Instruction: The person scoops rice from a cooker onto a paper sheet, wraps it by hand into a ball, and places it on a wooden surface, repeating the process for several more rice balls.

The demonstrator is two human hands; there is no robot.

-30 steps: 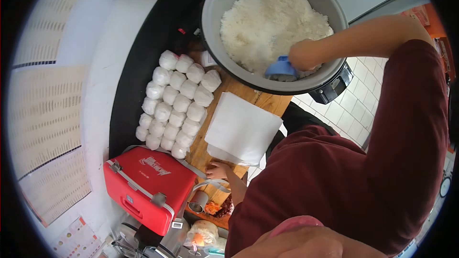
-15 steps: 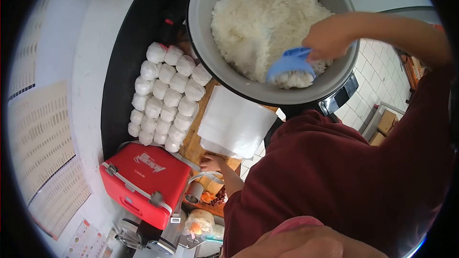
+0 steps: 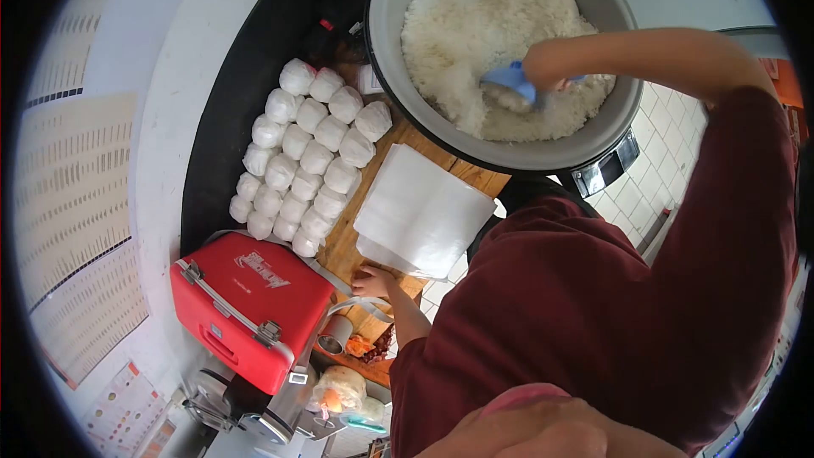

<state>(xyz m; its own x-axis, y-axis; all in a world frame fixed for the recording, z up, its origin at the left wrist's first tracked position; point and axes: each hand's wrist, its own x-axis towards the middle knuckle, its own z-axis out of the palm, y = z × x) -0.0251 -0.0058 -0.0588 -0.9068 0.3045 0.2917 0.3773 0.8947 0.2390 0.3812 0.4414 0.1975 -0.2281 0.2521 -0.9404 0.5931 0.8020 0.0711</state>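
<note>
A large grey pot (image 3: 386, 42) holds a mass of white rice (image 3: 475, 17). My right hand (image 3: 549, 65) is closed on a blue scoop (image 3: 511, 79), which is partly sunk in the rice. My left hand (image 3: 371, 282) rests on the wooden table (image 3: 339, 250), beside a grey strap; its fingers look slightly bent and apart, with nothing visible in them. Just above that hand lies a stack of white paper sheets (image 3: 424, 209). Several white wrapped bundles (image 3: 317, 158) sit in rows to the left of the paper.
A red cooler box (image 3: 250, 301) stands at the lower left. Below my left hand are a metal cup (image 3: 336, 333), orange and dark red food pieces, and a plastic bag (image 3: 339, 390). Printed sheets (image 3: 80, 195) hang on the wall at the left.
My right hand has moved the scoop up and back into the rice; before, it was near the pot's lower rim with rice on it. The view has shifted slightly.
</note>
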